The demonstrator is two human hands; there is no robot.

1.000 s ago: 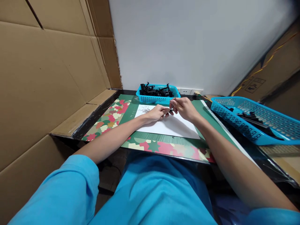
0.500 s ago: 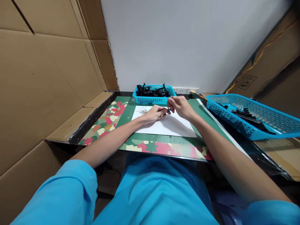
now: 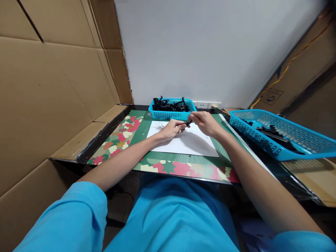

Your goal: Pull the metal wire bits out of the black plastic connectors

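Note:
Above the white sheet of paper (image 3: 194, 142), my left hand (image 3: 172, 129) is closed with its fingertips on a small black plastic part (image 3: 188, 123). Opposite it, my right hand (image 3: 206, 123) has its fingers pinched together right at that part. Whatever the right fingers grip is too small and too hidden to name. To the left of my left hand, a loose pile of tiny thin metal pieces (image 3: 159, 126) lies on the paper.
A blue basket (image 3: 168, 114) heaped with black plastic parts (image 3: 170, 104) stands at the back by the wall. A larger blue basket (image 3: 262, 140) holding black parts is on the right. The green patterned mat (image 3: 147, 131) lies under the paper; cardboard (image 3: 52, 87) rises on the left.
My right hand has tilted over and come down slightly onto the black part. A thin metallic thing seen at its fingertips before is now hidden. The view has shifted a little.

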